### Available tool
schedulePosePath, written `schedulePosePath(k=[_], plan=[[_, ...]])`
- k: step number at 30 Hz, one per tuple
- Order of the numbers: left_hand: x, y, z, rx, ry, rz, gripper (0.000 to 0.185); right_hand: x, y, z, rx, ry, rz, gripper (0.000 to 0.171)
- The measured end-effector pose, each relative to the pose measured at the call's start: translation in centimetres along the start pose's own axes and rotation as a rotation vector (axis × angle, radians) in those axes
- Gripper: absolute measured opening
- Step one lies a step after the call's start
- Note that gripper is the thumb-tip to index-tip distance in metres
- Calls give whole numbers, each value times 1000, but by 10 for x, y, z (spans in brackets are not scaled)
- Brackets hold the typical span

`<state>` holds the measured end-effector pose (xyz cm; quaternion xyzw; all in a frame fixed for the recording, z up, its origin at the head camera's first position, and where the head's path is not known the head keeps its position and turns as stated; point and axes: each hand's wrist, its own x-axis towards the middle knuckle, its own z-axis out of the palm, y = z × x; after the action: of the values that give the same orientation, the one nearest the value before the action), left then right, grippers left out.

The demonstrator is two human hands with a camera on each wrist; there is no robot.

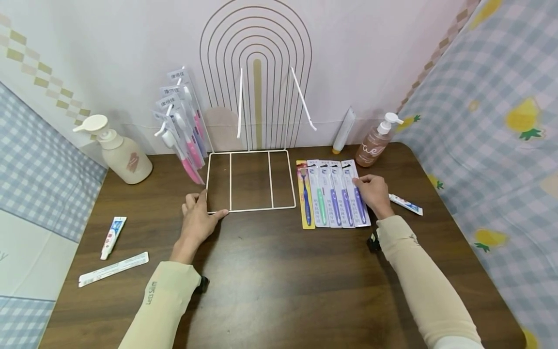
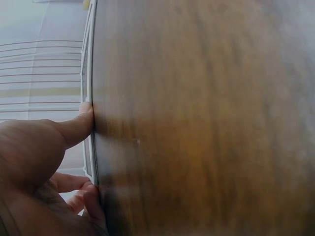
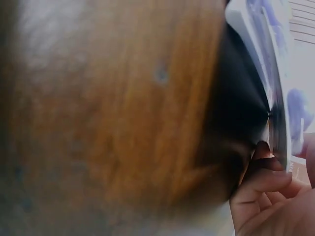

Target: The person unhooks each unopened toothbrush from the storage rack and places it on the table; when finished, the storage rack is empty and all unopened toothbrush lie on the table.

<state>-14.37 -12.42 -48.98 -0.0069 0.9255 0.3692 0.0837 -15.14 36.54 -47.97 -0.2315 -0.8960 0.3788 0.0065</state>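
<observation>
A white wire rack (image 1: 261, 210) stands against the back wall, with two bare prongs and one prong hung with several pink packaged toothbrushes (image 1: 192, 145). My left hand (image 1: 198, 218) holds its front left corner, the thumb (image 2: 78, 129) on the front wire and the fingers by the side. To the rack's right, several packaged toothbrushes lie in a row: one on a yellow card (image 1: 307, 218), one green (image 1: 321, 206), the others purple. My right hand (image 1: 375, 194) pinches the right edge of the rightmost purple packaged toothbrush (image 1: 358, 206). In the right wrist view its fingers (image 3: 263, 189) curl beneath the package edge.
A cream pump bottle (image 1: 131, 160) stands at the back left, a pink pump bottle (image 1: 371, 148) at the back right beside an upright tube (image 1: 344, 130). Toothpaste tubes lie left (image 1: 114, 237) and right (image 1: 406, 204); a narrow white packet (image 1: 114, 269) lies front left.
</observation>
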Motion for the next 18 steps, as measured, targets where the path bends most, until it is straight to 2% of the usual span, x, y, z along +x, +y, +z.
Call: schedulePosePath(k=[9,18], plan=[[-4,7,-3,14,-10,-19,99,-3,-2,1,-29,9,42,49],[-1,3,-2,-6,-18,-15,98,-1,0,4,-50,41,40,43]])
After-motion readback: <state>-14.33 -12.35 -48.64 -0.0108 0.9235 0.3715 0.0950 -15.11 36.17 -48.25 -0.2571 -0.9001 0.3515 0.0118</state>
